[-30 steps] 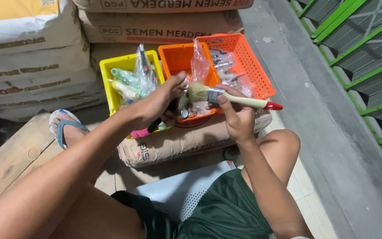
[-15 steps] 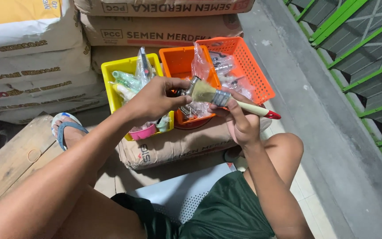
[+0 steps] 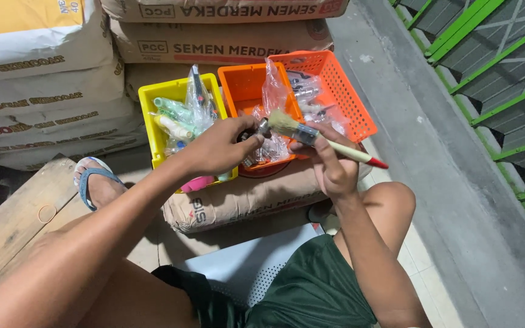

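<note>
In the head view, a paintbrush [image 3: 320, 139] is clamped in the right hand [image 3: 330, 167], its long axis running from bristles at upper left to red tip at lower right, the bristles met by a small metal part [image 3: 263, 126] pinched in the left hand [image 3: 219, 146] above the orange basket [image 3: 341, 91].

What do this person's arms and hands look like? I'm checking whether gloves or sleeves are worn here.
Both arms are bare from the shoulder down, with no sleeves showing. The left hand and right hand wear no gloves; no rings, watch or wristband show, and the fingers are uncovered. The only clothing in view is dark green shorts and a blue flip-flop.
</note>
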